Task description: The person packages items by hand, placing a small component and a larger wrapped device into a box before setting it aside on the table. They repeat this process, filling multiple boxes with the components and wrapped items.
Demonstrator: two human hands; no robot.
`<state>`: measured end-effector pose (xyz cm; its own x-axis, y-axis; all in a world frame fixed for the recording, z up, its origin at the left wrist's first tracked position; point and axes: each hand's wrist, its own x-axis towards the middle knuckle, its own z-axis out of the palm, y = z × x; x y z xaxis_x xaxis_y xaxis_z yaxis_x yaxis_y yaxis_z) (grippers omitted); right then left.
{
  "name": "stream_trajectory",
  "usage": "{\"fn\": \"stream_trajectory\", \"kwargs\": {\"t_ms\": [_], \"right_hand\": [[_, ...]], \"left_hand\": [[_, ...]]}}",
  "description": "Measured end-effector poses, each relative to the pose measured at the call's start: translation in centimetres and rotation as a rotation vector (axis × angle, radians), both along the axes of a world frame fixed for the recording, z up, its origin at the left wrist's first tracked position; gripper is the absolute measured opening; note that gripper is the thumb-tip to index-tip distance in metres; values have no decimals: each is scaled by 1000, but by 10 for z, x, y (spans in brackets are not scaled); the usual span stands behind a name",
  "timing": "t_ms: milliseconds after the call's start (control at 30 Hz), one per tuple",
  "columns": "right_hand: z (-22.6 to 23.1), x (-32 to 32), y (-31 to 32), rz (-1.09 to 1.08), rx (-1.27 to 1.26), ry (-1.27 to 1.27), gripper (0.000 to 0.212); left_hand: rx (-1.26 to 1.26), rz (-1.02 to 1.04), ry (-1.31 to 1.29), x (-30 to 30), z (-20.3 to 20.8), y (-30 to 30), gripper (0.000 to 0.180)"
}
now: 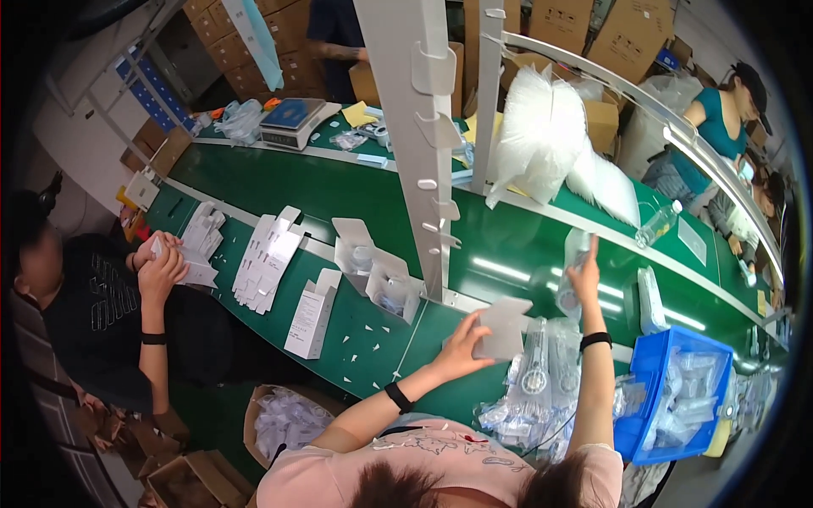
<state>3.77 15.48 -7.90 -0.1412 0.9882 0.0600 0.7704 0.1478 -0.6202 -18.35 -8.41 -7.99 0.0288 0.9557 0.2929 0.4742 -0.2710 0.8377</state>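
Note:
My left hand [457, 354] grips a small white carton [503, 328] by its near side, just above the bench's front edge. Farther off to the right, my reaching right hand [584, 278] is closed on a bagged item in a see-through plastic sleeve [569, 286], held over the green belt. Its contents are hard to make out. Between my forearms lies a heap of bagged small devices [535, 383], pale with round heads. Left of my left hand stand two opened white boxes [391, 289] with transparent bagged contents inside.
A blue bin [631, 413] of bagged parts stands at right. White flat cartons [268, 261] and an upright carton [312, 315] lie left. A co-worker's hands [163, 262] handle cartons there. A metal post [415, 144] rises ahead, near bubble-wrap bags [542, 127] and a bottle [659, 224].

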Motion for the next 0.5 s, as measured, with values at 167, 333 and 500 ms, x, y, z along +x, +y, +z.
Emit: {"fn": "stream_trajectory", "kwargs": {"t_ms": [167,333,500], "right_hand": [[85,1,-83,-42,-18,1563,82],[73,-75,-179,-354,176,1561,87],[24,-117,-215,-149,393,921,70]], "left_hand": [[73,86,-12,-5,-8,-3,64],[-146,145,-131,8,-21,-18,65],[94,284,-261,11,-28,-15,68]]}}
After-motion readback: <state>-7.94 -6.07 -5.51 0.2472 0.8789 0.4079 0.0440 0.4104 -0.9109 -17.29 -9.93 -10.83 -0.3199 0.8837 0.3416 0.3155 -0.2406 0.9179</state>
